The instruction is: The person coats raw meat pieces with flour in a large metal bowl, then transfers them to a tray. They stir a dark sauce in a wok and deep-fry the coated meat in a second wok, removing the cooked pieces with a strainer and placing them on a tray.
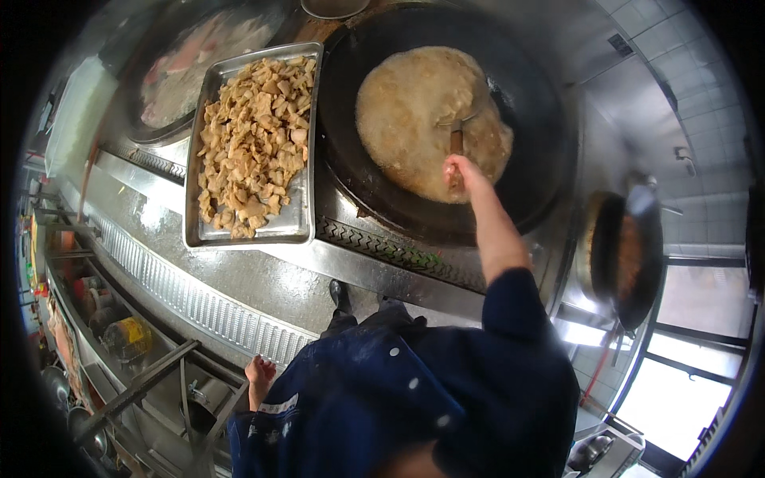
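My right hand (459,171) grips the wooden handle (456,140) of a ladle or skimmer whose metal head dips into bubbling, cloudy brown liquid (406,113). Pale pieces of food show at the head. The liquid fills the bottom of a large black wok (538,119). Left of the wok, a rectangular metal tray (297,230) holds a heap of cooked, light brown meat pieces (257,137). My left hand (260,371) hangs low by my side, fingers curled, away from the stove; whether it holds anything is not clear.
A second wok (136,126) with pale liquid and pinkish pieces stands beyond the tray. The steel stove edge (382,272) has a grated channel. Behind my left side are a metal rack (137,388) and a yellow-labelled bottle (128,339). More pans (636,257) stand at the right.
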A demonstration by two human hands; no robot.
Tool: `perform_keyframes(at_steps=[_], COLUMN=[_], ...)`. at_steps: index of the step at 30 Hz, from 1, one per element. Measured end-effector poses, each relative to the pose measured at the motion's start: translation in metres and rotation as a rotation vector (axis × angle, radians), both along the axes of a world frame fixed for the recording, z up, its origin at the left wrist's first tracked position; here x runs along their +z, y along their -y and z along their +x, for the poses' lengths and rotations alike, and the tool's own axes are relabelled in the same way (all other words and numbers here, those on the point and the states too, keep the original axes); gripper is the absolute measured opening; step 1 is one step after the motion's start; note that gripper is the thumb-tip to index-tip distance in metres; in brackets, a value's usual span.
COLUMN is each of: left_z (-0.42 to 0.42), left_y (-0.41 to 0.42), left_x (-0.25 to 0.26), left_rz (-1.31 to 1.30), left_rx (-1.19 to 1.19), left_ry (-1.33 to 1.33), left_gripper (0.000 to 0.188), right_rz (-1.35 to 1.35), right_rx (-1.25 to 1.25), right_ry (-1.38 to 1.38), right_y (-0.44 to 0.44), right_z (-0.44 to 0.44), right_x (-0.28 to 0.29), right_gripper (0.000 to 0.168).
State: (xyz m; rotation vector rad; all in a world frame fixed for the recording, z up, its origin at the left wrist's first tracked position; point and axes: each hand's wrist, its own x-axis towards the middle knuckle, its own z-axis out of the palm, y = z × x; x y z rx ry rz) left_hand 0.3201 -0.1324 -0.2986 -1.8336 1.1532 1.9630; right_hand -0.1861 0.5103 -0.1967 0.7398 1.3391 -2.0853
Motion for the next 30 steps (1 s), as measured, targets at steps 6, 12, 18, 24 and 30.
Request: perform_keyframes(at_steps=[6, 12, 18, 24, 30], left_z=[-0.034, -0.131, -0.139, -0.120, -0.087], left_y=[-0.003, -0.066, -0.059, -0.048, -0.028], left_x=[-0.010, 0.025, -0.009, -0.021, -0.039], left_rz=[-0.444, -0.131, -0.016, 0.030, 0.154], left_rx=[-0.934, -0.463, -0.483, -0.576, -0.430], left_ry=[-0.438, -0.182, -0.127, -0.052, -0.164], left_gripper=[0.025, 0.022, 0.024, 0.021, 0.018], right_rz=[0.156, 0.433, 0.737, 1.010, 1.059], right_rx=[0.168, 0.192, 0.287, 0.364, 0.491], right_ry=[-0.058, -0.078, -0.104, -0.092, -0.067], right_y=[-0.005, -0.010, -0.010, 0.006, 0.015], right_z=[0.048, 0.114, 0.179, 0.246, 0.263], right_x=[0.047, 0.118, 0.158, 0.192, 0.172], right_gripper=[0.011, 0.015, 0.064, 0.073, 0.072])
